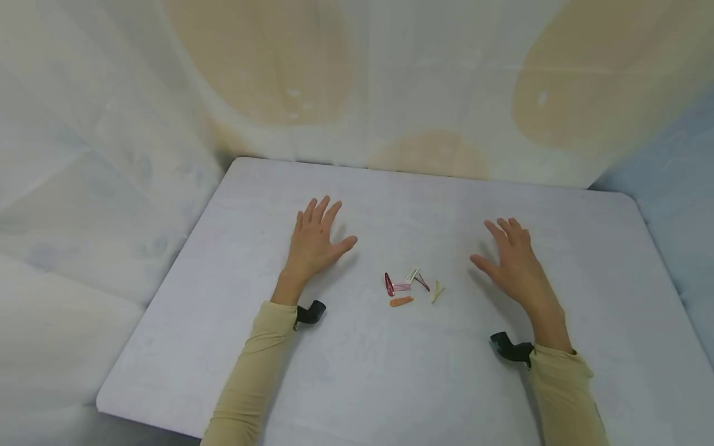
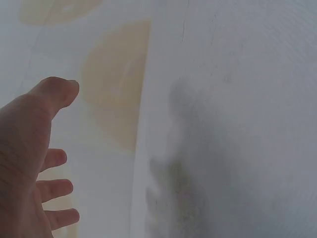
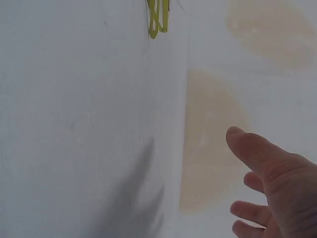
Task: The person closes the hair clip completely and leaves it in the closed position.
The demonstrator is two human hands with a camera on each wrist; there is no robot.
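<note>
1. Left hand [image 1: 315, 241]: centre-left of the head view, fingers spread and straight, palm down over the white table [image 1: 234, 347], holding nothing. Left wrist view shows the same, thumb and fingers loose [image 2: 29, 163]. I can't tell whether the palm touches the surface or hovers above it.
2. Hair clips sit mid-frame between the hands, near both but touching neither: dark red clip [image 1: 388, 284] leftmost, pink clip [image 1: 401, 287] just beside it, orange clip [image 1: 401, 301] below them, white clip [image 1: 412, 274] and a thin dark clip [image 1: 422, 282] further right, pale yellow clip [image 1: 437, 291] at the right end.
3. The red, pink, white and dark clips lie close together and may overlap. Judgement: take an outer one first, orange or yellow, since those sit apart.
4. The clips are flat and thin. Judgement: pinch along the long edges with thumb and forefinger; a flat palm would only slide them.
5. Right hand [image 1: 515, 263]: centre-right, fingers spread and relaxed, nothing held. The right wrist view has the yellow clip at its top edge [image 3: 157, 20], well apart from the thumb [image 3: 250, 148].
6. Judgement: the right hand is nearer the yellow clip, the left nearer the red one.
</note>
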